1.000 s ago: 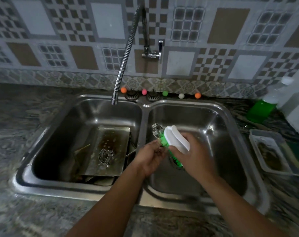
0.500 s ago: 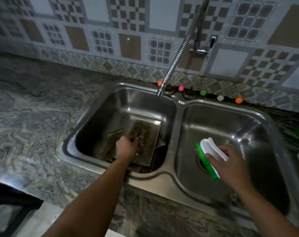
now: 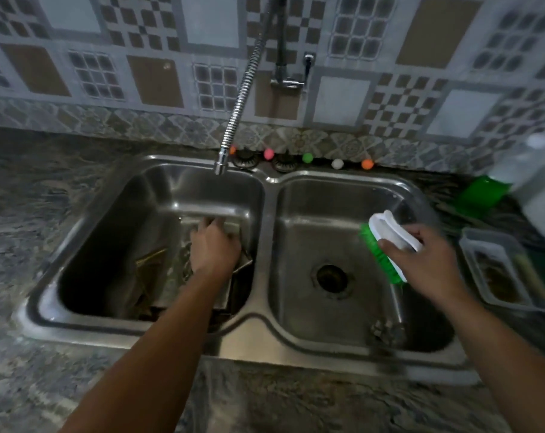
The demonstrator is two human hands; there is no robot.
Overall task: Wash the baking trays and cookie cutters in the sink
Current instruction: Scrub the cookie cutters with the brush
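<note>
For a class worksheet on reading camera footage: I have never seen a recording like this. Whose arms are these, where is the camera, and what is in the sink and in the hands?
No machine here: a person wears a camera on the head, looking down at their own arms. The left hand reaches onto a dirty baking tray in the left basin of a steel double sink. The right hand grips a white scrubbing brush with green bristles over the right basin. The tap hangs above the left basin.
</note>
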